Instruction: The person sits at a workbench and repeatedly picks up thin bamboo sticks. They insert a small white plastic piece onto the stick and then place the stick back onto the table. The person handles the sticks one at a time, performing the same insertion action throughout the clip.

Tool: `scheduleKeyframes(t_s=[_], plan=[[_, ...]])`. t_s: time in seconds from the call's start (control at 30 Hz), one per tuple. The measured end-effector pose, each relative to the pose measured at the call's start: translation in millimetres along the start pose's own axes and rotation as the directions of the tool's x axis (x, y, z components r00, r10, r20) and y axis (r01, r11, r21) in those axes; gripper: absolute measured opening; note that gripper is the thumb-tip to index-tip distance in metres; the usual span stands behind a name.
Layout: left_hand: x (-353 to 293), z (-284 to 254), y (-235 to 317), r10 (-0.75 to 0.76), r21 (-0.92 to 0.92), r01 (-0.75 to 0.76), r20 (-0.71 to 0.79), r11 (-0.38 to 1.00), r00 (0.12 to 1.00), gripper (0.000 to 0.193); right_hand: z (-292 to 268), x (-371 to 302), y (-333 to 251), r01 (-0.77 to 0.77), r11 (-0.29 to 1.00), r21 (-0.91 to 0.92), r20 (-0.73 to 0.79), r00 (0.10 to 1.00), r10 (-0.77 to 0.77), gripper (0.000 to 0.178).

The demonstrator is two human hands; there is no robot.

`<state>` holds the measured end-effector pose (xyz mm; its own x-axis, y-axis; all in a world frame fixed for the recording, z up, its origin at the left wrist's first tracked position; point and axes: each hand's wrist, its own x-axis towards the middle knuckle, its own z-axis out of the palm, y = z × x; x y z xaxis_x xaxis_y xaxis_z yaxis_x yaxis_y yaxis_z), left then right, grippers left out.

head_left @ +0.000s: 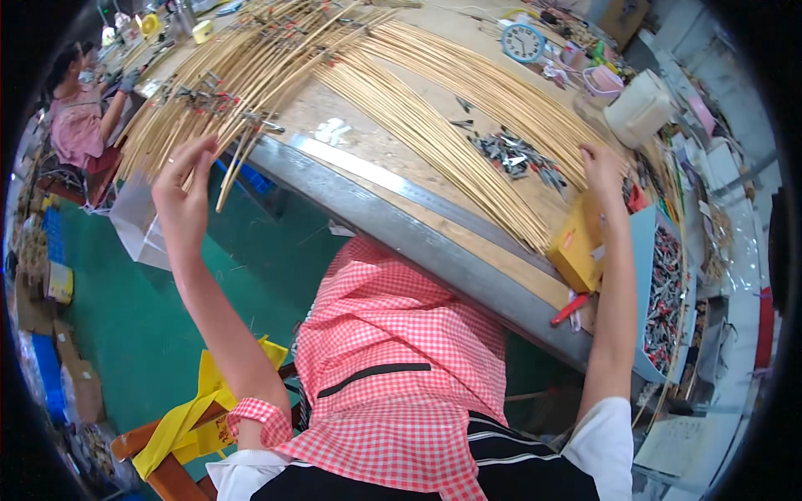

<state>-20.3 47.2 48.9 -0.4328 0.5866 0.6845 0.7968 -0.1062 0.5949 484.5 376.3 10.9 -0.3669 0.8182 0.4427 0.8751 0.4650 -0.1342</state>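
Note:
My left hand is raised at the table's left side, fingers bent and pressed together, close to the ends of several thin bamboo sticks. Whatever it may pinch is too small to make out. At the right, my right hand has thumb and fingertips together by the right-hand ends of a long row of sticks; its grip is also unclear. Another bundle of sticks lies slanting across the table. Between the two rows sits a pile of small metal clips with red and black parts.
A yellow box and red-handled tool lie near my right forearm. Beside it stands a blue bin of clips. A metal ruler runs along the table edge. A clock and white jug stand behind. A co-worker sits far left.

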Motion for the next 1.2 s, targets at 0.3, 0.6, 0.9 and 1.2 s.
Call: scheduleKeyframes(t_s=[0.3,0.6,0.9,1.2], plan=[[-54.4,26.0,25.2,-0.034,0.004,0.034,0.180,0.999,0.983,0.018,33.8,2.5,26.5,0.080,0.980,-0.184,0.142,0.988,-0.054,0.017],[-67.7,47.3,36.2,0.037,-0.018,-0.033,0.235,0.999,0.971,0.017,2.5,2.7,15.9,-0.042,0.990,-0.138,0.022,0.999,0.046,0.017],[-75.7,64.7,23.6,0.018,-0.086,0.009,0.307,0.996,0.952,0.020,-48.6,-23.4,-9.6,-0.082,0.995,0.049,-0.061,0.994,0.085,0.016],[-88.2,86.7,52.5,-0.007,-0.422,0.178,0.374,0.889,0.927,0.022,-110.5,-143.7,-129.4,-0.392,0.649,0.652,0.149,0.906,0.397,0.013]])
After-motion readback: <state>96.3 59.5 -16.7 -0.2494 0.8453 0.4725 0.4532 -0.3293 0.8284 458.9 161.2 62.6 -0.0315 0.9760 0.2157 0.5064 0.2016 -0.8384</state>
